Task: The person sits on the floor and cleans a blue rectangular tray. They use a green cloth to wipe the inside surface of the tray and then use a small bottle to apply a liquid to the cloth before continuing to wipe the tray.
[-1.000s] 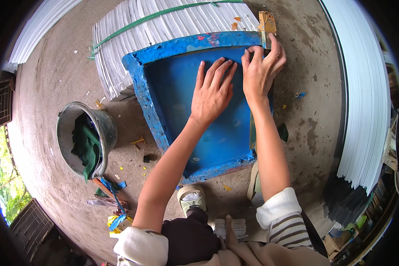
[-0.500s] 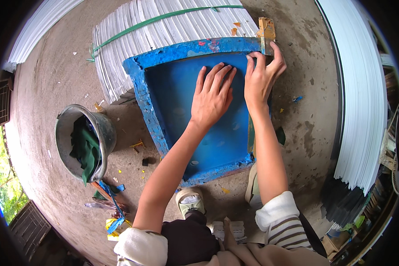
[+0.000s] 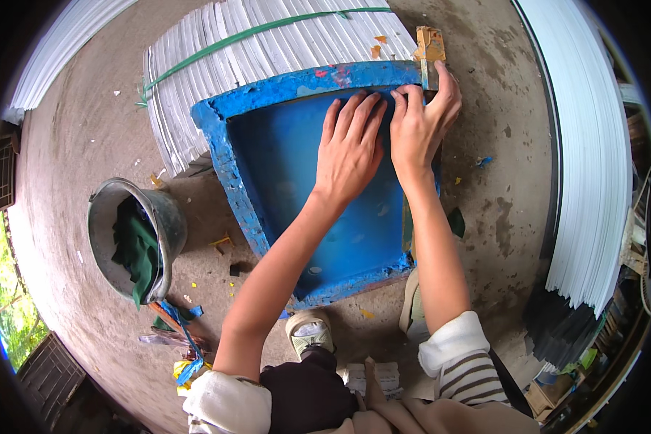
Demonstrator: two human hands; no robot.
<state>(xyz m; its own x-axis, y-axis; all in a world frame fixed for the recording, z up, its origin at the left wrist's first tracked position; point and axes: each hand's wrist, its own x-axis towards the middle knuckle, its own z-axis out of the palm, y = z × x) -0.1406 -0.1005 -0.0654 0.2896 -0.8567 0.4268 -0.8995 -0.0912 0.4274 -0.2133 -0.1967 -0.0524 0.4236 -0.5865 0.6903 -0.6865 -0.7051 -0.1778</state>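
Head view: left hand [image 3: 347, 155], fingers slightly apart, sat nearer right hand [image 3: 416, 137] than before, upper middle; right fingers bent at blue frame [image 3: 228, 173], clamping unclear.

Seen from my head, a wide fisheye camera looks down at close range, past my near forearms [image 3: 278, 271], toward the blue frame [image 3: 289, 90].
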